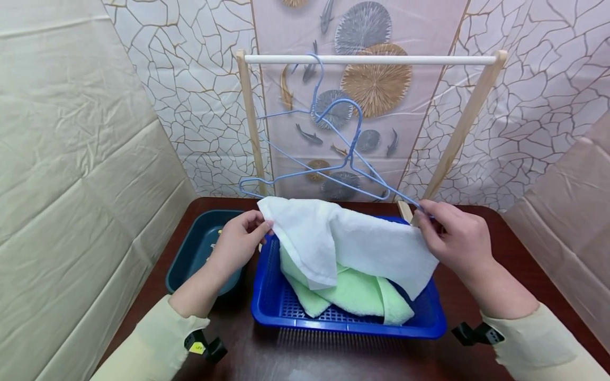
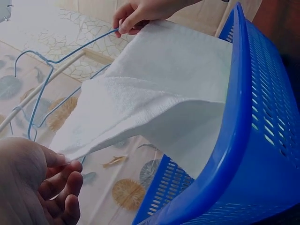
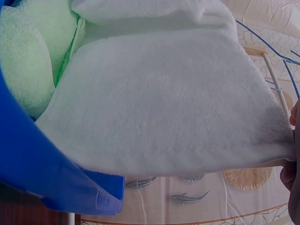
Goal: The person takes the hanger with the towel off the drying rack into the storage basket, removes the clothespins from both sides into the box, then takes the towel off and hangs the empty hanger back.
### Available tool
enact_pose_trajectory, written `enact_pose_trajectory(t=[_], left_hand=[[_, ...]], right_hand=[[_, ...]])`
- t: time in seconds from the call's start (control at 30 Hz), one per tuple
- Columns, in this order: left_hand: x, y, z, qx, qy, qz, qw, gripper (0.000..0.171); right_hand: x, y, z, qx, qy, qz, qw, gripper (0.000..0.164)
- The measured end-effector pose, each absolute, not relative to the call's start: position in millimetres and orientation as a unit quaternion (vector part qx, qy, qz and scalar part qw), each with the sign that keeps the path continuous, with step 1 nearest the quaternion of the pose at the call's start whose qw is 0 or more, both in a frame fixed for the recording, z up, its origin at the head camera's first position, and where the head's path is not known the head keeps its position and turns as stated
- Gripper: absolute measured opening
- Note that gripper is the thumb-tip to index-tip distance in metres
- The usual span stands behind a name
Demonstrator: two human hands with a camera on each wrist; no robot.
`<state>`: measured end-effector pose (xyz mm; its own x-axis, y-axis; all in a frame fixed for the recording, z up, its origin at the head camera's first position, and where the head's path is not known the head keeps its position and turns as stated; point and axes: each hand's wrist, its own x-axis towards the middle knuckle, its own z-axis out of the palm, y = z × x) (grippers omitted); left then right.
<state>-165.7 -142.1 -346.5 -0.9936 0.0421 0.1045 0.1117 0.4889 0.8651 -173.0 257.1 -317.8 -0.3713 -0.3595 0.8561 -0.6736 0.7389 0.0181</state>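
A white towel (image 1: 305, 233) spreads between both hands above a blue basket (image 1: 333, 325). At its left corner my left hand (image 1: 238, 241) pinches the cloth between thumb and fingers. My right hand (image 1: 457, 233) grips the right end of a blue wire hanger (image 1: 358, 127) together with the towel's upper edge. That hanger tilts behind the towel, its lower bar mostly hidden by cloth. The towel's lower part hangs into the basket, over a light green towel (image 1: 357, 296). In the left wrist view, the white towel (image 2: 154, 61) sags in a fold between the hands.
Behind the basket stands a wooden rack with a white rod (image 1: 429, 60). Another blue hanger (image 1: 315, 90) hangs from that rod. A dark teal tub (image 1: 183, 259) with small items in it sits left of the basket on the brown table (image 1: 324, 360).
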Motion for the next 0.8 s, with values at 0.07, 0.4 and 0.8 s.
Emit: enact_pose_trajectory(t=[0.07,0.4,0.8], left_hand=[[-165.1,-142.3,-347.9,-0.044,-0.864,-0.501,0.032,0.021],[-157.9,-140.2,-352.1,-0.034,-0.876,-0.481,0.021,0.019],[-153.5,-141.9,-359.4,-0.049,-0.882,-0.468,0.016,0.018]], right_hand=[[-173.4,257.4,-318.1,0.32,-0.81,0.171,0.461,0.036],[-173.8,257.6,-320.7,0.32,-0.808,0.166,0.465,0.037],[-173.7,255.6,-321.3,0.316,-0.811,0.166,0.463,0.038]])
